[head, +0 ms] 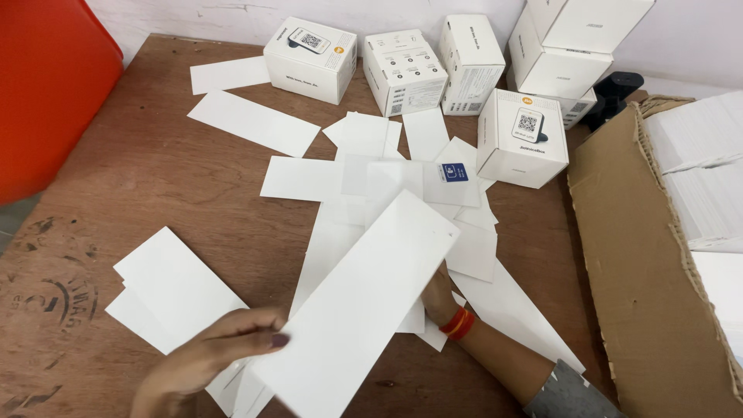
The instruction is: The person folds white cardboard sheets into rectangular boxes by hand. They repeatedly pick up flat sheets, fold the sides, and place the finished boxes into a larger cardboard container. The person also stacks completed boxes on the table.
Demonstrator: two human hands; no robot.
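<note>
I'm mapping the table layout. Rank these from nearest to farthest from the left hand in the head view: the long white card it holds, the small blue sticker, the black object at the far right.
1. Long white card: touched by the left hand, right beside it.
2. Small blue sticker: mid-table, on the scattered sheets.
3. Black object: far right, behind the cardboard box.

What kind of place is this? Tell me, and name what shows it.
Probably a small packing or assembly workbench. Identical white product boxes stand along the wall, white card sheets lie scattered on the plywood table, and an open cardboard carton holds more stacked sheets.
</note>
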